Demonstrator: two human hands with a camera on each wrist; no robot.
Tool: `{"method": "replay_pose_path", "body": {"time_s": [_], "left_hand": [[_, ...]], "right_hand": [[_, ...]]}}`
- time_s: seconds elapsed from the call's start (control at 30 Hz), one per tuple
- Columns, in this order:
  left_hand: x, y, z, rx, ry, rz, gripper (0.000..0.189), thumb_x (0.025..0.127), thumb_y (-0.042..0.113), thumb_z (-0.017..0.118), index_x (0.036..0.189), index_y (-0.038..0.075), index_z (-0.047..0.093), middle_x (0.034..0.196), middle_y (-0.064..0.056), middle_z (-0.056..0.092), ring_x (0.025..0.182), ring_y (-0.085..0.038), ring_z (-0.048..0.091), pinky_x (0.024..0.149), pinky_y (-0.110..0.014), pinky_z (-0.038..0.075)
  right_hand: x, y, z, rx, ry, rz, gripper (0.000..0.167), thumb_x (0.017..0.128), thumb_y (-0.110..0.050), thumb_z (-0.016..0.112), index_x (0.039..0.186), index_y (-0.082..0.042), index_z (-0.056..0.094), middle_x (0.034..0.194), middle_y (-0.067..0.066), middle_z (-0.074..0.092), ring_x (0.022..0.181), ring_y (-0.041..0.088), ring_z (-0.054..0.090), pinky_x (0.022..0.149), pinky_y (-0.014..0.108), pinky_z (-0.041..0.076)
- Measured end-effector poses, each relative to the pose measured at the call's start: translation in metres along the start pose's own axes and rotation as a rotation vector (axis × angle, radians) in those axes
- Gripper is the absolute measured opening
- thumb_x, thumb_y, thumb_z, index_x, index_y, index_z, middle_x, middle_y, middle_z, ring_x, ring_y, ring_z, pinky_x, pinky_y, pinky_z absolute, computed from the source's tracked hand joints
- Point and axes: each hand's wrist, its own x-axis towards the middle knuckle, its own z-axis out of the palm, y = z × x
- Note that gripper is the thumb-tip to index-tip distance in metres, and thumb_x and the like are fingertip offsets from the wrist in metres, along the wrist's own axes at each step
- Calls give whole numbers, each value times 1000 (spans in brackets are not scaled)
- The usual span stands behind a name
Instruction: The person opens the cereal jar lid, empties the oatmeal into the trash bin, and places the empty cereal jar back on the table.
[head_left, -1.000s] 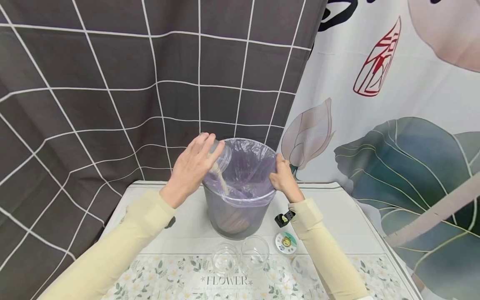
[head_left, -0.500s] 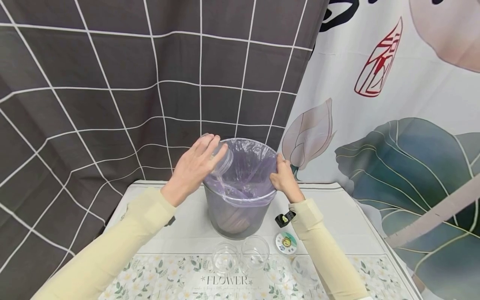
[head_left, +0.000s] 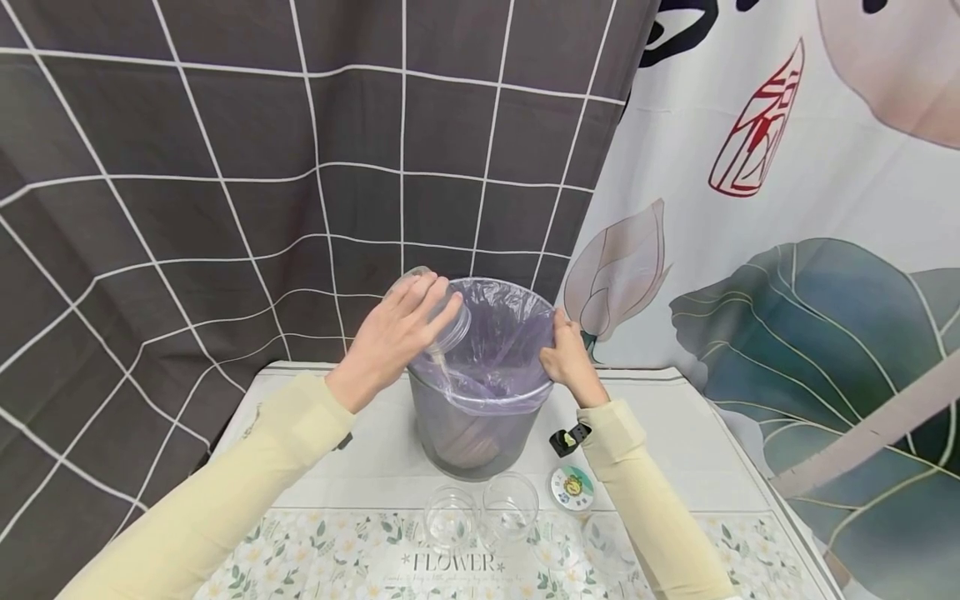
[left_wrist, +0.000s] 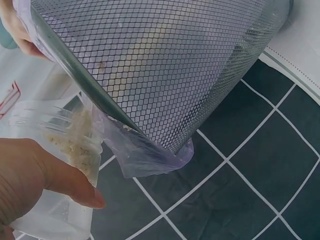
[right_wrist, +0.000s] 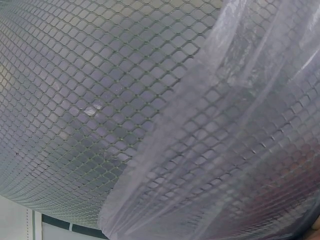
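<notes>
My left hand grips a clear plastic jar, tipped mouth-down over the left rim of a mesh bin. Pale, crumbly grains lie along the jar's inner wall near its mouth in the left wrist view. A thin trickle of them falls into the purple bag that lines the bin. On the opposite side, my right hand holds the bin's rim and the bag's edge, thumb up. Mesh and overhanging bag fill the right wrist view, where that hand is almost wholly hidden.
Two clear, round plastic containers stand in front of the bin, on a flower-print mat. Right of them lies a round lid with a printed picture. A dark checked cloth hangs behind the white table.
The stream of grains has become thinner than it was a second ago. My left hand and the jar have shifted slightly right, while my right hand stays on the rim.
</notes>
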Motion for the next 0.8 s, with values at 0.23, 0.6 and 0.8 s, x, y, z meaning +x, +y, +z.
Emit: {"method": "replay_pose_path", "body": {"time_s": [0.23,0.6,0.8], "left_hand": [[2,1,0,57,1,20,66,62,-3,62,127,7,49,127,-14,43,116,-30,38,103,-38,33],[5,3,1,100,-19,77,69,64,-2,66,129,14,48,131,-9,42,123,-25,35,106,-38,28],[5,4,3,128,-12,98,68,62,-1,67,126,17,50,131,-6,43,123,-22,36,108,-37,26]], "right_hand": [[-1,1,1,-5,5,-9,80,70,0,41,143,9,9,137,38,23,127,47,26,108,52,24],[-1,1,1,-22,12,-20,79,71,-2,43,142,9,11,136,37,26,125,48,30,105,53,28],[-1,1,1,-11,17,-23,80,70,-2,43,142,9,11,136,36,27,125,48,30,105,52,28]]}}
